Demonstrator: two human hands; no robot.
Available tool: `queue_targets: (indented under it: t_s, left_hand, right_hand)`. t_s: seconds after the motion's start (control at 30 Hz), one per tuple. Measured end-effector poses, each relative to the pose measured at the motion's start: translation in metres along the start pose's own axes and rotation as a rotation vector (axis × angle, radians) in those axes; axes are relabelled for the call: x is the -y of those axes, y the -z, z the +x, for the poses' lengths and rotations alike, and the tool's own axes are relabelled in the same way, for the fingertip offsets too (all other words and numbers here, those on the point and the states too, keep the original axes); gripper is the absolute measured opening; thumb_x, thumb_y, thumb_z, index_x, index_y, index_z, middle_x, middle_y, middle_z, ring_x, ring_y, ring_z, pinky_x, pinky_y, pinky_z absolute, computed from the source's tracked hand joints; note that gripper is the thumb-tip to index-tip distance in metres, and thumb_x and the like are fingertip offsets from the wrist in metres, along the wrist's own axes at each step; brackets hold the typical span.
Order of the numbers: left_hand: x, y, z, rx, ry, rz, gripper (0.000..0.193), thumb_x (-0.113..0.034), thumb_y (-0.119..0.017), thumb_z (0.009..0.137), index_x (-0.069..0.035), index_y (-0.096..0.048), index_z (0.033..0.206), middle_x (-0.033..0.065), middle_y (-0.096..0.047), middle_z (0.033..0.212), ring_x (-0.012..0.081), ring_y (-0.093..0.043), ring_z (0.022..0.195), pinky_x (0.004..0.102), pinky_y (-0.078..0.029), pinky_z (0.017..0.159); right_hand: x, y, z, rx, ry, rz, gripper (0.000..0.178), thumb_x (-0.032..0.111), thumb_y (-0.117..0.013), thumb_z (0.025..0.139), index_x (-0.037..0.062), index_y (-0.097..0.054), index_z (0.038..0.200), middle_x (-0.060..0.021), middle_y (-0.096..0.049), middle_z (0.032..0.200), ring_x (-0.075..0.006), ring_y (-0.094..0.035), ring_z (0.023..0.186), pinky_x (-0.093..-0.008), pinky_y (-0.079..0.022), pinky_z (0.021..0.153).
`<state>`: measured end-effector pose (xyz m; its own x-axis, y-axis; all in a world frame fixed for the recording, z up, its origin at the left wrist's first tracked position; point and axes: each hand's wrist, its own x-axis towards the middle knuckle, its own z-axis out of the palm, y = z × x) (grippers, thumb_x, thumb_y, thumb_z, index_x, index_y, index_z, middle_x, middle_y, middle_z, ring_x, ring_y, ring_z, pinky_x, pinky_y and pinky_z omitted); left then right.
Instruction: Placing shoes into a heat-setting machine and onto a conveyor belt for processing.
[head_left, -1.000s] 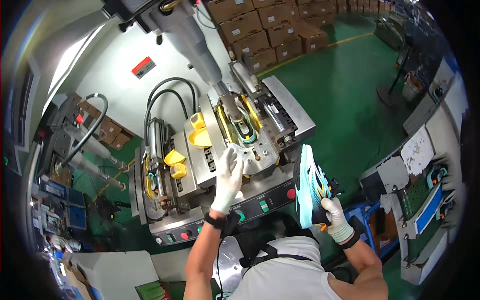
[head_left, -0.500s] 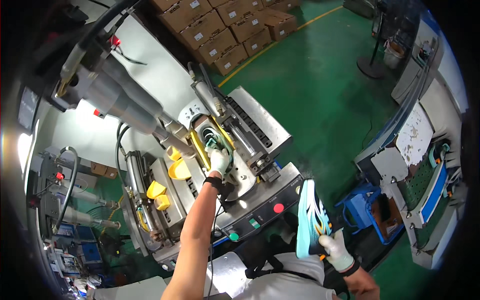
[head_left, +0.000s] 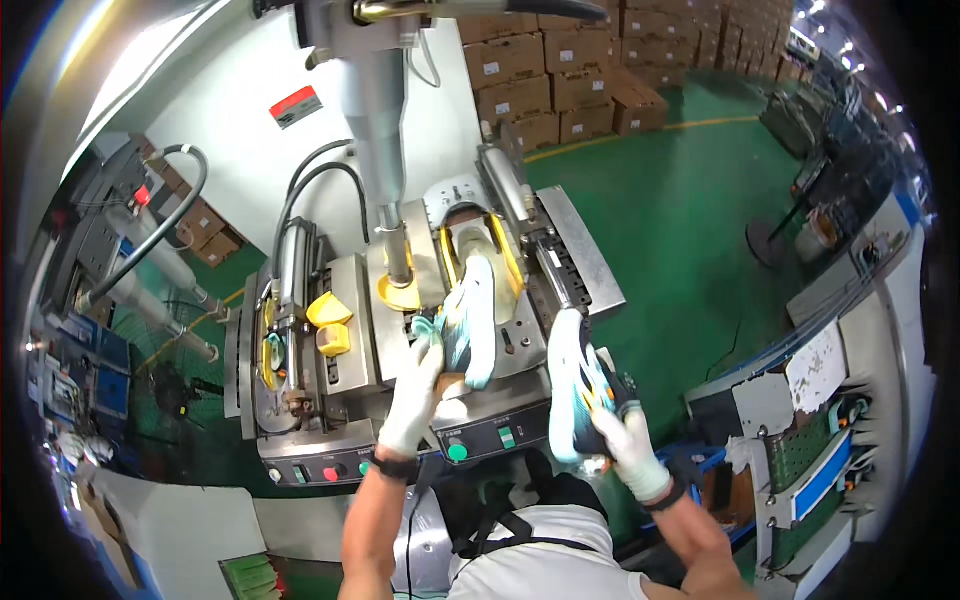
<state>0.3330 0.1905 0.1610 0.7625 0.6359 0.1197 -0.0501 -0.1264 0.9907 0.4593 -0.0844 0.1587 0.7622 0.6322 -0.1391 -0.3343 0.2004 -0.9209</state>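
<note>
My left hand [head_left: 414, 395], in a white glove, is closed around the upper of a light-blue and white sneaker [head_left: 481, 325]. That shoe is tilted sole to the right, over the near part of a pressing machine's bay [head_left: 517, 338] flanked by yellow pads [head_left: 510, 262]. In my gloved right hand [head_left: 632, 455] is a second sneaker [head_left: 566, 385], pale blue and white with a dark upper and orange details. It is held toe up, with its sole to the left, by the machine's front right corner. My fingers partly cover both uppers.
A vertical cylinder [head_left: 378, 150] hangs over the machine, beside yellow cups [head_left: 328, 310]. Buttons line the front control panel [head_left: 490, 437]. To the right are a blue crate [head_left: 705, 460] and a rack [head_left: 805, 460]; cardboard boxes [head_left: 510, 100] are stacked behind.
My left hand has drawn the sneaker up and toward me from between the yellow pads. My right hand has raised the other shoe closer to the machine. The view has turned.
</note>
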Motion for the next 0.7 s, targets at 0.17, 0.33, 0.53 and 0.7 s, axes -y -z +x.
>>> queue_targets:
  t_s: [0.17, 0.33, 0.53, 0.7]
  left_hand:
    - [-0.022, 0.054, -0.161, -0.192, 0.242, -0.017, 0.041, 0.002, -0.073, 0.069, 0.008, -0.056, 0.106, 0.0311, -0.057, 0.121, 0.0469, -0.059, 0.107, 0.0459, -0.051, 0.09]
    - [0.03, 0.101, -0.324, -0.097, 0.411, 0.583, 0.034, -0.003, -0.046, 0.097, 0.005, -0.045, 0.13, 0.0241, -0.043, 0.14, 0.0282, -0.041, 0.132, 0.0358, -0.034, 0.108]
    - [0.07, 0.087, -0.442, -0.436, 0.868, 0.708, 0.042, -0.008, -0.043, 0.101, 0.003, -0.042, 0.142, 0.0213, -0.037, 0.147, 0.0295, -0.034, 0.138, 0.0358, -0.029, 0.113]
    - [0.126, 0.067, -0.445, -0.604, 0.929, 0.686, 0.04, -0.009, -0.045, 0.099, 0.002, -0.045, 0.138, 0.0201, -0.044, 0.139, 0.0308, -0.041, 0.131, 0.0361, -0.035, 0.108]
  right_hand:
    - [-0.015, -0.068, 0.175, 0.232, -0.184, 0.03, 0.022, 0.01, -0.07, 0.086, 0.0004, -0.063, 0.104, -0.0082, -0.065, 0.108, -0.0136, -0.063, 0.089, -0.0306, -0.052, 0.08]
    - [-0.091, -0.117, 0.346, 0.037, -0.047, -1.088, 0.04, 0.026, -0.076, 0.082, -0.0018, -0.065, 0.109, -0.0143, -0.07, 0.103, -0.0238, -0.069, 0.097, -0.0367, -0.054, 0.081]
    - [-0.159, -0.165, 0.358, -0.09, 0.168, -1.247, 0.045, 0.038, -0.075, 0.079, 0.0012, -0.066, 0.102, -0.0232, -0.069, 0.099, -0.038, -0.068, 0.095, -0.0461, -0.054, 0.078]
    - [-0.153, -0.128, 0.362, -0.036, 0.256, -1.235, 0.055, 0.046, -0.075, 0.078, -0.0015, -0.066, 0.103, -0.0253, -0.069, 0.095, -0.0401, -0.067, 0.094, -0.0455, -0.053, 0.082]
